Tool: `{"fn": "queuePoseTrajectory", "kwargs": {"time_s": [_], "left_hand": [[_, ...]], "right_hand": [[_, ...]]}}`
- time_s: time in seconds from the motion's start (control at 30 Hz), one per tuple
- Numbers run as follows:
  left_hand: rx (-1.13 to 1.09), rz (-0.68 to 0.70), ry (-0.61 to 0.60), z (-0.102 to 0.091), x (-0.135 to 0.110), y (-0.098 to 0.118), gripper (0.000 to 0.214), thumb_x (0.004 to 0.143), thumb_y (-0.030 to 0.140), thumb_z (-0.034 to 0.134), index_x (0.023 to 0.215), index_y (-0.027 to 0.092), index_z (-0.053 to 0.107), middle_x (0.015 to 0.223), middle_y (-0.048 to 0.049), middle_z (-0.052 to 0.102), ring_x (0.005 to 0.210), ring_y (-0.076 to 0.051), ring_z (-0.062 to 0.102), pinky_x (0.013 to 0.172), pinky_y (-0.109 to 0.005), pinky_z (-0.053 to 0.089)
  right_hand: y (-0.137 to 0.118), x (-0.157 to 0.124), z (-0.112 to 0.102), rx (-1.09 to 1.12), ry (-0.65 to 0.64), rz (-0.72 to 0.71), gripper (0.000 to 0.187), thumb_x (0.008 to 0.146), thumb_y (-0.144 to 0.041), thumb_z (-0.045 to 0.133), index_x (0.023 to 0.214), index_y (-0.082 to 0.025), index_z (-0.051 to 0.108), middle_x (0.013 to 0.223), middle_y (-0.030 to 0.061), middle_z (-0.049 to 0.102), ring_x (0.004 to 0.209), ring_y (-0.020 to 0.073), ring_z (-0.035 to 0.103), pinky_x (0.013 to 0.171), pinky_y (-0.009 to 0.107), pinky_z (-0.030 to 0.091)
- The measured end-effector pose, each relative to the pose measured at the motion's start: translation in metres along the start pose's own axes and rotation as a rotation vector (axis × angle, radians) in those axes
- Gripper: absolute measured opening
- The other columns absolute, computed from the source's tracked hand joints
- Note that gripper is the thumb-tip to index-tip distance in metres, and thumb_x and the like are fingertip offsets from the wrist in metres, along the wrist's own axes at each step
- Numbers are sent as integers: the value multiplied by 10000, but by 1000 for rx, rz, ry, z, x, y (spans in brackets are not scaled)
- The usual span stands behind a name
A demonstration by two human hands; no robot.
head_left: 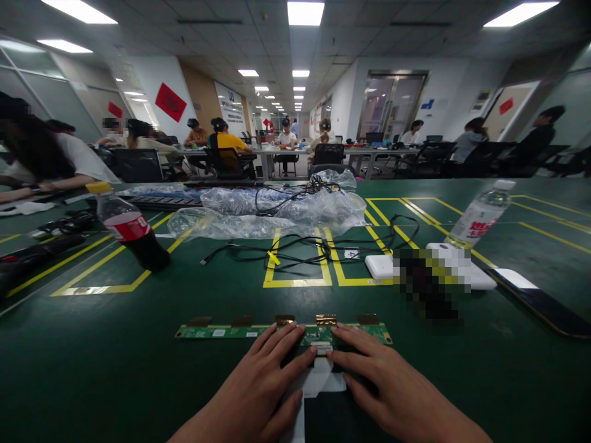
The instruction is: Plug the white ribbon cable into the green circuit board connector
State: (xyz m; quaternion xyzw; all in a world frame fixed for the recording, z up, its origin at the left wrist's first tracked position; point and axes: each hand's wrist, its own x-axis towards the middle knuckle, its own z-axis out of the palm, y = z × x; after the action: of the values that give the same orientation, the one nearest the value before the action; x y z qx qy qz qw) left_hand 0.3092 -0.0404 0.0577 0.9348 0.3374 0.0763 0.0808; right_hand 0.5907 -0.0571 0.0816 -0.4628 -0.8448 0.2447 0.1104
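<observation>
A long, narrow green circuit board lies crosswise on the green table, with several copper-brown tabs along its far edge. My left hand rests on its middle from the left, fingers stretched out. From the right, my right hand lies on it in the same way, fingers spread. Both index fingertips touch a small pale connector at the board's near edge. A white flat ribbon cable runs from there toward me between the hands. A dark flat panel sits below it, partly hidden by my right hand.
A cola bottle stands at left, a clear bottle at right. Black cables and crumpled plastic wrap lie ahead. Near the right edge are white boxes and a phone. A person sits at far left.
</observation>
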Motion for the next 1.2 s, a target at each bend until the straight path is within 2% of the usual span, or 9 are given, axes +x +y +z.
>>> {"fn": "queuePoseTrajectory", "kwargs": {"time_s": [0.23,0.5,0.77,0.9,1.03,1.2], "left_hand": [[-9,-5,-13,1,-1,-1,715,915,257,574,1572,340,304,1630,-107,322,1481,-353,324,1126,-637,373],[-43,2,37,2,-1,-2,723,907,251,595,1569,324,315,1638,-87,310,1487,-338,313,1159,-610,341],[-48,3,34,2,-2,-2,731,892,249,604,1566,314,327,1633,-82,323,1483,-342,320,1163,-608,335],[-58,28,33,0,-3,-3,674,901,224,583,1539,312,385,1615,-74,364,1485,-341,316,1171,-611,325],[-42,20,-9,-2,-2,-2,651,915,209,551,1535,318,385,1606,-87,375,1491,-338,306,1149,-647,336],[-56,17,8,-2,-2,-2,668,893,197,566,1528,313,395,1605,-88,377,1484,-342,318,1144,-652,339]], "right_hand": [[4,0,-1,-20,-35,2,492,993,-255,529,1458,-414,508,1615,-20,380,1475,258,353,1200,498,310],[4,0,-1,-41,-65,4,515,1002,-263,519,1484,-435,458,1633,-29,341,1488,255,324,1205,506,296],[6,1,2,2,-19,-7,482,997,-239,534,1451,-401,520,1617,-15,374,1477,276,347,1205,514,299],[5,0,1,7,-16,-10,488,997,-235,532,1462,-384,510,1618,-4,374,1479,274,343,1209,504,293],[5,0,2,-21,-38,5,499,999,-245,523,1474,-395,488,1626,-1,357,1488,267,324,1206,506,294],[3,1,2,-13,-22,8,522,984,-215,534,1473,-394,493,1622,-8,364,1483,272,333,1208,507,290]]}}
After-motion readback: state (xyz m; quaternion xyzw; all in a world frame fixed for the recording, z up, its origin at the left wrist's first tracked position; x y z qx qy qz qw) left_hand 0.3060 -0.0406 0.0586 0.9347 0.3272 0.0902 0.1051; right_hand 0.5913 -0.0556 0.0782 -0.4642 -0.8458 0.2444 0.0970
